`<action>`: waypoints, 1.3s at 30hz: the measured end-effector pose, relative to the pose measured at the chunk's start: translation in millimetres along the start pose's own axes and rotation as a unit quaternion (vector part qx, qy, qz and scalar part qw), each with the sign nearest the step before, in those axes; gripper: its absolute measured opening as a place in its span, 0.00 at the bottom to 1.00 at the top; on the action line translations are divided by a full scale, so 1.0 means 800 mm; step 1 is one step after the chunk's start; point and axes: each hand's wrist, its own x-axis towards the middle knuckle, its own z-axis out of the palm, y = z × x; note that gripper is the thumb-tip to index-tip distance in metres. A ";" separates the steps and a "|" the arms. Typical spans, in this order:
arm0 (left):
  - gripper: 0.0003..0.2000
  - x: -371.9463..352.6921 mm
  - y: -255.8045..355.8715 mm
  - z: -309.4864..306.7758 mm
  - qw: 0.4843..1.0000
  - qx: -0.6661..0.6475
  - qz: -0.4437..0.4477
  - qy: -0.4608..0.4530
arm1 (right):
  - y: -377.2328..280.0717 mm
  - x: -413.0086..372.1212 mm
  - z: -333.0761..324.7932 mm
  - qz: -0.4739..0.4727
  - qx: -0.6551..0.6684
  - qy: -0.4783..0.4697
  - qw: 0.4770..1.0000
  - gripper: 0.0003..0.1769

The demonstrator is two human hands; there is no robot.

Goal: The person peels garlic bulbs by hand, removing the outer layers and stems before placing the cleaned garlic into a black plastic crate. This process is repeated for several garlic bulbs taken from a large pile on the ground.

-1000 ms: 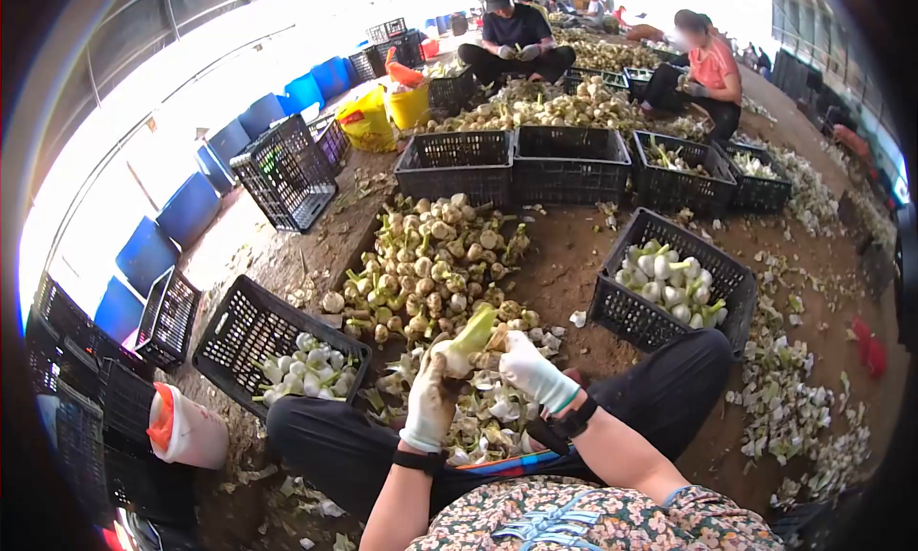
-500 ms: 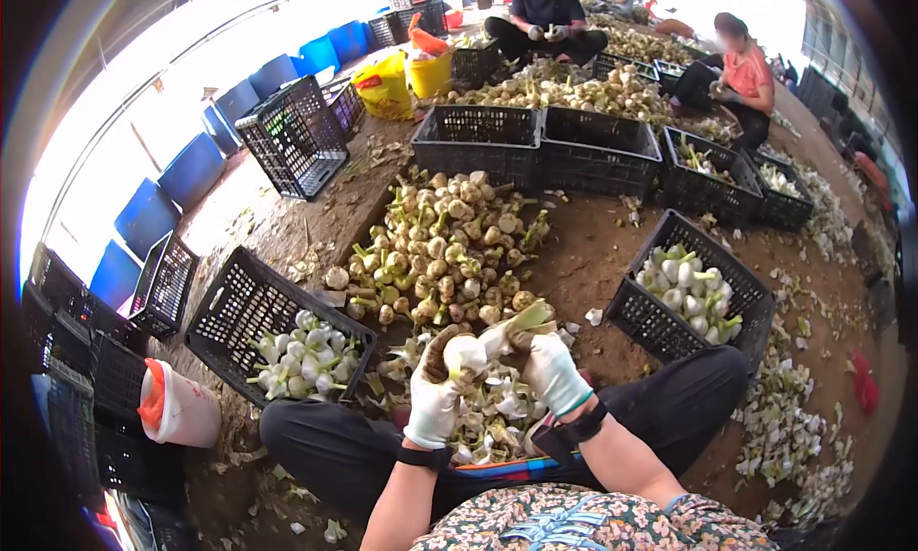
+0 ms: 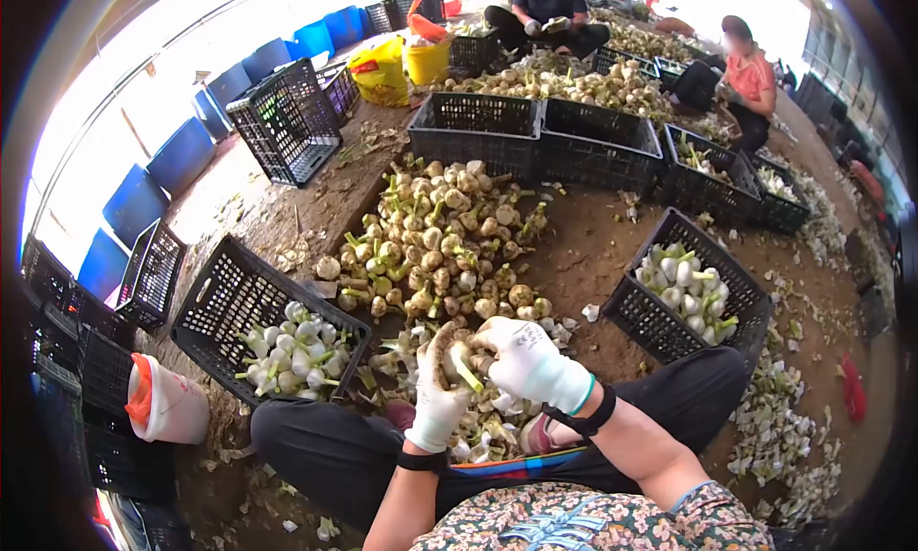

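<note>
In the head view, my left hand (image 3: 438,386), in a white glove with dirty fingers, is wrapped round a garlic bulb (image 3: 452,362). The bulb's cut green stem points down and toward me. My right hand (image 3: 529,362), gloved too, has its fingers curled against the bulb's right side, and its fingertips are partly hidden. Below both hands, peeled garlic skins (image 3: 492,419) lie between my legs. Just beyond them is a heap of unpeeled garlic bulbs (image 3: 449,235) with brownish skins and short stems.
A black crate (image 3: 215,307) with white garlic stands at left, another crate (image 3: 650,312) at right. Black crates (image 3: 478,149) line the far side of the heap. A white bucket (image 3: 177,412) stands left. Two people (image 3: 550,15) sit farther off among garlic piles.
The leafy skin that my right hand held beside the bulb is gone from it. My right hand has moved left onto the bulb, whose stem now points down toward me.
</note>
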 end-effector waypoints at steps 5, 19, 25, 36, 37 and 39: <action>0.39 -0.002 -0.004 -0.005 0.991 0.122 0.050 -0.036 | -0.014 0.008 -0.003 -0.018 -0.151 -0.078 0.985 0.11; 0.18 0.005 -0.022 0.001 0.977 -0.143 0.000 0.155 | 0.012 -0.008 0.071 0.125 0.113 0.169 0.971 0.06; 0.17 0.005 -0.009 -0.014 0.907 -0.413 -0.078 0.034 | 0.081 -0.001 0.066 0.196 0.014 0.204 0.959 0.09; 0.15 0.015 -0.075 -0.014 0.843 -0.481 -0.189 0.148 | 0.094 -0.027 0.085 0.158 0.205 0.341 0.904 0.04; 0.15 0.015 -0.076 -0.012 0.815 -0.520 -0.197 0.161 | 0.093 -0.028 0.079 0.129 0.140 0.341 0.921 0.04; 0.15 0.017 -0.067 -0.005 0.796 -0.559 -0.183 0.142 | 0.104 -0.039 0.074 0.201 0.064 0.181 0.961 0.08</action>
